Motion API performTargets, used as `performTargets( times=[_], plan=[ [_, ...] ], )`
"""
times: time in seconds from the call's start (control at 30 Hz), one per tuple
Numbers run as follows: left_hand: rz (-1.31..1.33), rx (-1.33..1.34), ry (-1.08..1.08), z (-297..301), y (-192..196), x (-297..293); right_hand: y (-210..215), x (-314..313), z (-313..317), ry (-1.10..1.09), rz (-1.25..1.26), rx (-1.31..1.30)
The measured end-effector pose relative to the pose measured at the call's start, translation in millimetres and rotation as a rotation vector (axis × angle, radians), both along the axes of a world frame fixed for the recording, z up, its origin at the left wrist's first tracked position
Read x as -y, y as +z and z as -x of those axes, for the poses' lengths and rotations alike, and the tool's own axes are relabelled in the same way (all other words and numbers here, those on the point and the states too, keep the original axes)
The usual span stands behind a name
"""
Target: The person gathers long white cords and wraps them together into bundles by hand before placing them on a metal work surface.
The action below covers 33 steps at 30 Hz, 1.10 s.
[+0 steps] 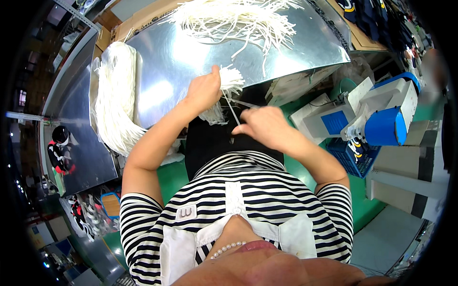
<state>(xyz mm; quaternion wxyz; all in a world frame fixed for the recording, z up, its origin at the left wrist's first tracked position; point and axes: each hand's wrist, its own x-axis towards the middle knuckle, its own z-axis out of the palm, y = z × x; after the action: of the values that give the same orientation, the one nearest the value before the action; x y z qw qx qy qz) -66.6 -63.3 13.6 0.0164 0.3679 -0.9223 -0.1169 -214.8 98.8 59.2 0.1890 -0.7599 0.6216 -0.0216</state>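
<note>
My left hand point(204, 90) is closed around a small bundle of white cords point(231, 80) above my lap, at the table's near edge. The bundle's ends fan out beyond my fingers, and more of it hangs below my wrist. My right hand point(265, 126), a little blurred, is closed in a pinch to the right. Thin white strands stretch from the bundle to its fingers. On the metal table point(162, 57), a loose heap of white cords point(238, 21) lies at the far side. A long thick hank of white cords point(117, 90) lies at the left.
At the right stands a white and blue machine point(381, 114), with a blue crate point(350, 155) below it. Dark items point(372, 19) are piled on cardboard at the far right. A red and black item point(58, 150) lies on the lower left metal surface.
</note>
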Motion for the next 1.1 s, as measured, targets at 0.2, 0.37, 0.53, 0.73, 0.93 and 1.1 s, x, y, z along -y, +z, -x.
performTargets(
  times=[0.2, 0.37, 0.53, 0.73, 0.93, 1.1],
  plan=[
    [-0.388, -0.062, -0.109, 8, 28, -5, 10, 23, 8, 0.103, 0.619, -0.085],
    [-0.579, -0.520, -0.148, -5, 14, -16, -20, 34, 0, 0.072, 0.599, 0.240],
    [-0.873, -0.507, -0.003, -16, 22, -29, -35, 36, -9, 0.012, 0.635, 0.348],
    [-1.234, -0.563, -0.067, -32, 16, -30, -30, 29, -6, -0.044, 0.405, 0.424],
    [-1.457, -0.676, -0.172, -52, 6, -37, -38, 18, -5, -0.051, 0.226, 0.797],
    [-1.912, -1.070, -0.129, -47, -4, -49, -62, 13, 1, -0.030, 0.168, 1.049]
  ],
)
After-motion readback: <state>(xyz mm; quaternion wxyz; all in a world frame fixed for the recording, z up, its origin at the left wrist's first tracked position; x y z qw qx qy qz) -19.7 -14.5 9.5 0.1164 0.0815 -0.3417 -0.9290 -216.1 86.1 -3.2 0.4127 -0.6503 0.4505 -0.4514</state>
